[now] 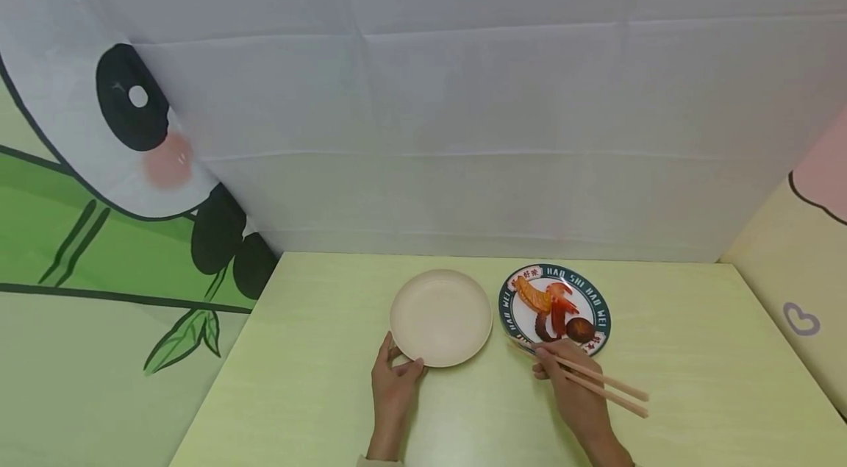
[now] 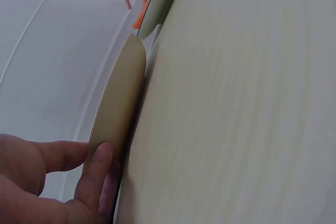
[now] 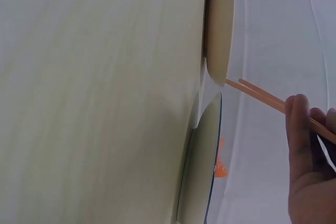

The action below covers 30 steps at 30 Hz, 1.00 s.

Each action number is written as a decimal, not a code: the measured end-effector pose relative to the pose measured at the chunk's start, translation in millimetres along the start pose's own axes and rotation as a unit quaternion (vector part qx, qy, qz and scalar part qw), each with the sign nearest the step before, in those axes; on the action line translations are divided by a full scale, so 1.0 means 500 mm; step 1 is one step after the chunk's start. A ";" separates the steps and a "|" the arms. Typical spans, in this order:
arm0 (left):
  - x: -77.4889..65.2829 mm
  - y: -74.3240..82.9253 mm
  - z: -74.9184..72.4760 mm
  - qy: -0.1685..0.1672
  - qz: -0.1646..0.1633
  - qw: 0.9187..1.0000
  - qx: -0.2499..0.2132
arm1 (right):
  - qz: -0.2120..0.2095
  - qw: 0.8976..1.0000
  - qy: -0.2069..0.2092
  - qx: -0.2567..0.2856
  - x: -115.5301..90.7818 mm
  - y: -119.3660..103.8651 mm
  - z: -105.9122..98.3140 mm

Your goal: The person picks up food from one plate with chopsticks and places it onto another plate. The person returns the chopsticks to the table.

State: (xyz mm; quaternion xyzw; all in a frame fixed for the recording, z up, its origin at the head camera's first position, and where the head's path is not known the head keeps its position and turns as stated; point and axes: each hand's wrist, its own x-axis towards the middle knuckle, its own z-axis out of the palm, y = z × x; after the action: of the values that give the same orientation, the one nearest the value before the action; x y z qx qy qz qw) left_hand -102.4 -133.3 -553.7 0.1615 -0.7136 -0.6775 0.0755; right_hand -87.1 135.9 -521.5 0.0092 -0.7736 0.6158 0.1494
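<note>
A plain beige plate (image 1: 441, 318) lies on the table, and my left hand (image 1: 395, 384) holds its near left rim with the thumb and fingers. In the left wrist view, fingertips press the side of that beige plate (image 2: 116, 103). My right hand (image 1: 574, 386) grips a pair of wooden chopsticks (image 1: 605, 387). Their tips point left, by the near left edge of a patterned plate (image 1: 601, 305), with nothing visible between them. That plate bears a ridged orange piece (image 1: 532, 296), a red shrimp-like piece (image 1: 559, 301), a round brown piece (image 1: 581, 329) and a dark curved piece.
Both plates stand side by side near the back of the pale yellow table (image 1: 298, 364). A white sheet (image 1: 463, 99) rises behind the table. Printed cartoon panels flank it, with a green one (image 1: 99, 246) at the left.
</note>
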 end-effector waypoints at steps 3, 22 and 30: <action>0.000 0.000 -0.001 0.000 0.000 1.000 0.003 | -0.016 1.000 -0.007 -0.006 0.000 -0.002 0.000; 0.003 0.003 -0.005 -0.002 -0.003 1.000 -0.005 | -0.178 0.977 -0.046 -0.104 -0.005 -0.013 0.012; 0.002 0.004 -0.004 0.001 -0.011 1.000 -0.007 | -0.209 0.962 -0.058 -0.166 -0.008 -0.014 0.015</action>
State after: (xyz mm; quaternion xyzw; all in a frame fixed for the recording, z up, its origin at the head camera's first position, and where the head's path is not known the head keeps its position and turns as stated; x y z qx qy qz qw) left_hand -103.0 -135.5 -551.7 0.1698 -0.7069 -0.6830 0.0702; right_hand -83.3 126.5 -517.5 0.1817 -0.8530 0.4323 0.2293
